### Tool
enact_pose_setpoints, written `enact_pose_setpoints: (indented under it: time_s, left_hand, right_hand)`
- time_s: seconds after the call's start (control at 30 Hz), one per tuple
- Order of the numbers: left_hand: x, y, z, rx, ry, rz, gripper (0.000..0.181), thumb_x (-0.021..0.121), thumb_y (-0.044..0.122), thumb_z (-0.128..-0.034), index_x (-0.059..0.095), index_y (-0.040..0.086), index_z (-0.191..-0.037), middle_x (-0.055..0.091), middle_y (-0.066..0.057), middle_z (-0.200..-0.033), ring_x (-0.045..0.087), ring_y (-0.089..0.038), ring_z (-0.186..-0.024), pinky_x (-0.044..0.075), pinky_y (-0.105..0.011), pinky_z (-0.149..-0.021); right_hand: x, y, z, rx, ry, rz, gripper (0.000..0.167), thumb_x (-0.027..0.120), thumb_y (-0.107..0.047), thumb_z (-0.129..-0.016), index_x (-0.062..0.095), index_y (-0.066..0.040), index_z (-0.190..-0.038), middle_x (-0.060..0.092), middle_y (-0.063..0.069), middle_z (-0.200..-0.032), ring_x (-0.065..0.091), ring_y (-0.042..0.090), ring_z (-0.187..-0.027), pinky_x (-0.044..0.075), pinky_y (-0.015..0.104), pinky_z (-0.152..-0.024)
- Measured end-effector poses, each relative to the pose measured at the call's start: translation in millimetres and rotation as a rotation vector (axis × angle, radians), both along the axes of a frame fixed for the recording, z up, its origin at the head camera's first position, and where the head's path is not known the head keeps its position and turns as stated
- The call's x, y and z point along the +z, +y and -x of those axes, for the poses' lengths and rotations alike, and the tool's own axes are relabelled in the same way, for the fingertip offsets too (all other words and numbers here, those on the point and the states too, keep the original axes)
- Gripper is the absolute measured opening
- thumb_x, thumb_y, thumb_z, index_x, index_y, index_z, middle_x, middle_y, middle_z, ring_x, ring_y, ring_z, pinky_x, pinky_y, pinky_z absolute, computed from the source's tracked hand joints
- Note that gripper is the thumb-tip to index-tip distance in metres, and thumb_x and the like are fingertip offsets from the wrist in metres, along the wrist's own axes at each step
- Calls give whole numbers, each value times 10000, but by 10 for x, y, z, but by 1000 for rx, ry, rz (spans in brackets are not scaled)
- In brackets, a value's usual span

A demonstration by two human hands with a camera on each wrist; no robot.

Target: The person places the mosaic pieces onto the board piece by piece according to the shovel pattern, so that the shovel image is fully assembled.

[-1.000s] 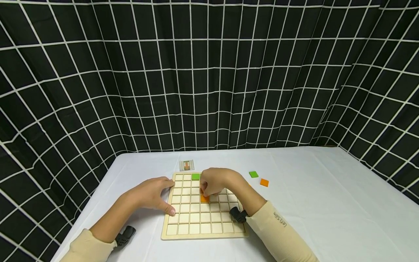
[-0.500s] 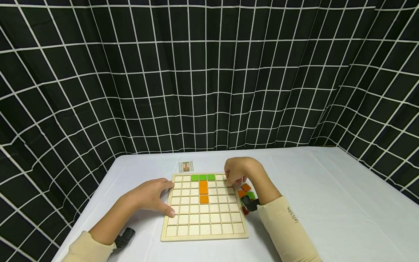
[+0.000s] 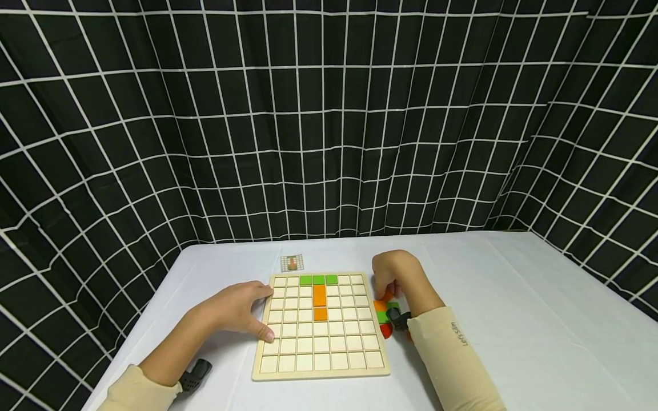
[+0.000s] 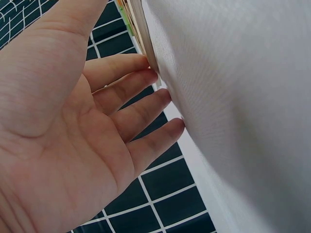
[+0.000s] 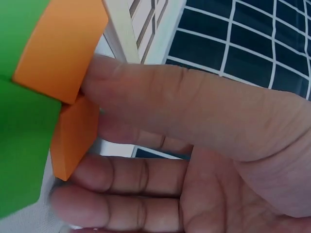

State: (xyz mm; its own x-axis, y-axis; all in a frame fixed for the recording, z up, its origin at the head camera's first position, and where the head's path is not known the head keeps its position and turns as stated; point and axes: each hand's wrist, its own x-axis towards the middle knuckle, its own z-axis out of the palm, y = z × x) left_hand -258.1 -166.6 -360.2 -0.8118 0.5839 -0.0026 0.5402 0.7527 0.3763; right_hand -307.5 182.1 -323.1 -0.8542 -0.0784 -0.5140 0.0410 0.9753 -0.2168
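A pale wooden grid board (image 3: 305,346) lies on the white table. Three green tiles (image 3: 319,279) sit side by side in its far row, with orange tiles (image 3: 320,295) in a column below the middle one. My left hand (image 3: 233,308) rests at the board's left edge, thumb on the frame, fingers (image 4: 141,114) loosely extended against the side. Beyond the right edge my right hand (image 3: 394,271) reaches down to loose tiles. Its thumb and fingers (image 5: 146,174) are on either side of a tilted orange tile (image 5: 75,138), beside another orange tile (image 5: 63,48) and a green tile (image 5: 26,145).
A small pattern card (image 3: 292,263) lies behind the board. Right of the board, a red tile (image 3: 385,330) and a green tile (image 3: 382,317) lie in the loose pile, partly covered by the right wrist's camera (image 3: 396,318). A black grid curtain (image 3: 329,142) hangs behind the table.
My right hand has left the board's orange column and moved right to the loose tiles, uncovering the green row and orange column. My left hand stays at the left edge.
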Motion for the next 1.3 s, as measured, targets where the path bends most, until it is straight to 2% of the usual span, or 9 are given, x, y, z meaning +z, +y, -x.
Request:
enact_pose_setpoints:
  time_s: [0.17, 0.4, 0.6, 0.83, 1.0, 1.3]
  left_hand:
    - [-13, -4, 5, -12, 6, -3, 954, 899, 584, -609, 607, 3, -1308, 622, -111, -1277, 562, -315, -1207, 433, -502, -1039]
    - [-31, 7, 14, -8, 8, 3, 984, 892, 597, -607, 600, -11, -1324, 610, -139, -1309, 547, -342, -1246, 420, -508, -1057]
    - [-29, 19, 11, 1, 3, 6, 998, 893, 596, -604, 598, -23, -1330, 601, -157, -1327, 533, -356, -1269, 408, -511, -1070]
    - [-37, 17, 7, 7, -4, 3, 1004, 893, 595, -604, 595, -22, -1338, 598, -150, -1335, 527, -354, -1277, 404, -510, -1075]
    - [-37, 22, 7, 11, 3, 6, 1004, 892, 600, -603, 597, -13, -1342, 601, -140, -1332, 530, -351, -1272, 406, -511, -1072]
    - [-4, 16, -6, 13, -7, 5, 994, 898, 587, -605, 596, -12, -1338, 597, -147, -1335, 527, -354, -1276, 404, -513, -1073]
  right_hand:
    - [-8, -21, 19, 17, 19, -20, 174, 803, -96, -765, 670, -12, -839, 669, 131, -782, 654, 243, -668, 548, 300, -567]
    - [-33, -10, 4, 1, 8, 46, 174, 819, -91, -783, 667, -7, -796, 652, 113, -727, 558, 200, -597, 505, 272, -533]
    - [-45, -26, -9, -4, 2, 50, 162, 807, -80, -791, 667, 0, -773, 654, 115, -706, 555, 195, -572, 535, 277, -556]
    - [-38, -72, 50, 31, 103, -51, 110, 661, -15, -776, 580, -45, -707, 550, 66, -624, 458, 151, -460, 386, 235, -425]
    - [-34, -95, 65, 32, 148, -58, 29, 631, -9, -768, 606, -21, -778, 575, 79, -654, 464, 140, -436, 392, 233, -414]
    - [-69, -91, 80, 82, 162, -72, 84, 584, -23, -787, 574, -56, -710, 540, 67, -607, 432, 147, -450, 354, 243, -413]
